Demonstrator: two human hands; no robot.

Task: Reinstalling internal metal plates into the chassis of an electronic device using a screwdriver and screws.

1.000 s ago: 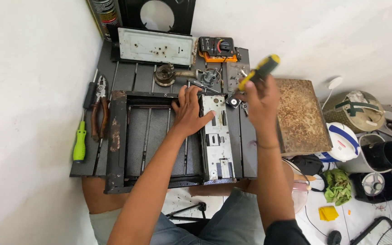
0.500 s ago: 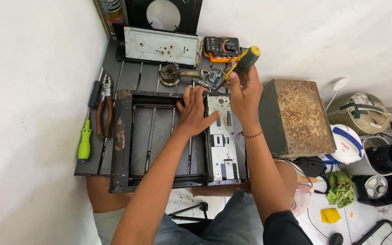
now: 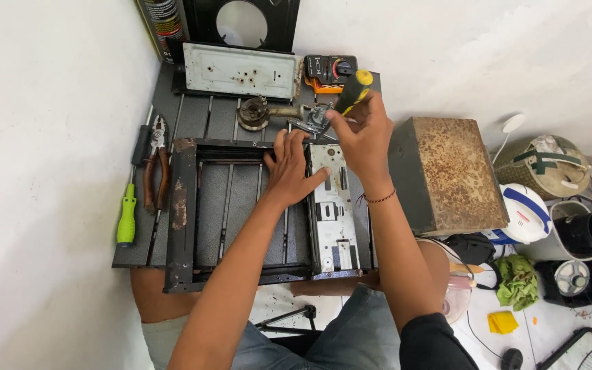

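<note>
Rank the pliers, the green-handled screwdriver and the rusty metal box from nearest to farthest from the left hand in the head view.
From the left hand:
1. Pliers, to its left on the table's left edge.
2. Rusty metal box, to its right, beyond the right hand.
3. Green-handled screwdriver, left and lower, just below the pliers.

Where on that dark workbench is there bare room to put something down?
Bare slats lie between the pliers and the burner part, below the grey plate. It is crowded around the right hand, screwdriver and left hand on the frame.
</note>
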